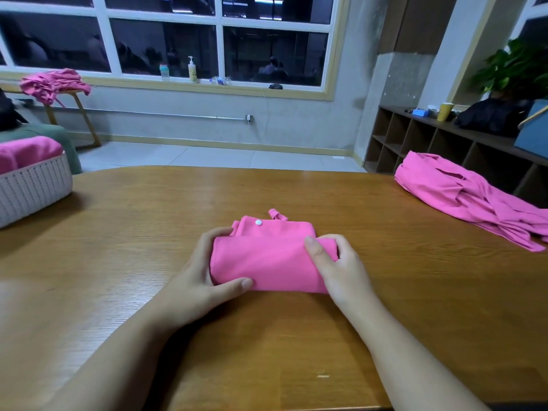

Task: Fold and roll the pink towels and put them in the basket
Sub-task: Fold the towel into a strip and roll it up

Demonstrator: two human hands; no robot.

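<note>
The pink towel (268, 256) lies mid-tabletop (148, 221), partly rolled. My left hand (195, 280) and right hand (335, 262) grip its two ends, fingers curled over the roll. The fabric looks light, soft and limp; I judge end grips necessary to prevent unrolling.

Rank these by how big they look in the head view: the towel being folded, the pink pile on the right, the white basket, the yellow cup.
1. pink pile
2. folded towel, much like the white basket, which the frame cuts off
3. yellow cup, though it stands farthest away
</note>
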